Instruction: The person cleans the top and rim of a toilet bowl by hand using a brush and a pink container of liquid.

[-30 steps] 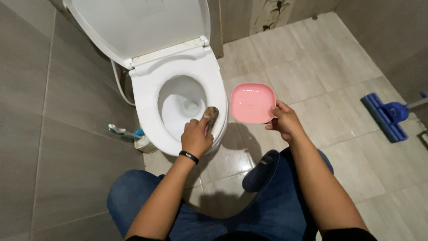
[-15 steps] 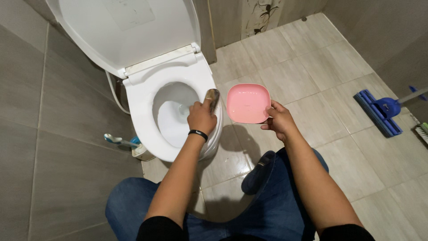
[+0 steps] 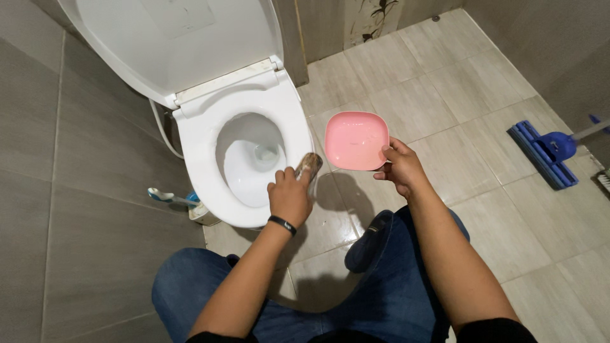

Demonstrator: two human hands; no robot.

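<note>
A white toilet (image 3: 203,155) with its lid up fills the upper left. My left hand (image 3: 290,198), with a black band on the wrist, presses a brownish scrubbing pad (image 3: 309,164) against the right side of the seat rim. My right hand (image 3: 399,167) holds a pink rounded-square bowl (image 3: 356,140) by its near right edge, above the floor tiles just right of the toilet. The bowl looks empty. My knees in blue jeans (image 3: 394,298) are at the bottom, and a dark shoe (image 3: 368,249) rests on the tiles.
A toilet brush with a blue and white handle (image 3: 170,198) lies in a holder left of the toilet base. A blue flat mop head (image 3: 543,152) lies on the beige tiles at right. Grey wall tiles stand on the left.
My left hand has slid the pad along the right rim, first away from me, then back nearer. The view has shifted; the pink bowl stays held beside the toilet.
</note>
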